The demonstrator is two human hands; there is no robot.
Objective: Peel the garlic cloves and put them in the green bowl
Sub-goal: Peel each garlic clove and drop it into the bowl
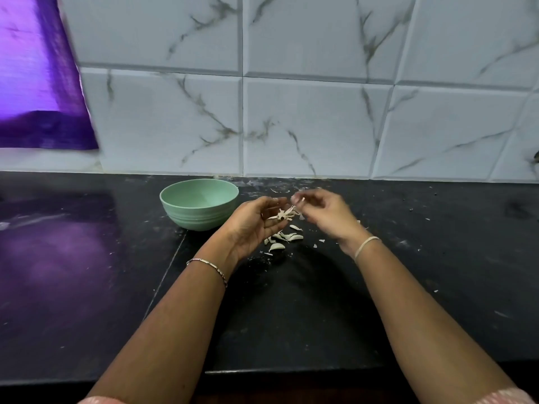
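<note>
Garlic skins [284,214] cupped in palm-up left hand [256,225], right hand [323,214] pinching one peel [302,201] above it

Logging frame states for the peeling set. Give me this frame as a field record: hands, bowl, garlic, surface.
left hand: palm up, cupped round a garlic skin clump
right hand: pinches a peel strip beside that clump; blurred
green bowl: upright on the countertop, left of both hands; no cloves visible inside
garlic cloves: small pile on the countertop under the hands, outside the bowl
countertop: black, scattered with skin flecks
task state: peeling under way, nothing in the bowl yet
</note>
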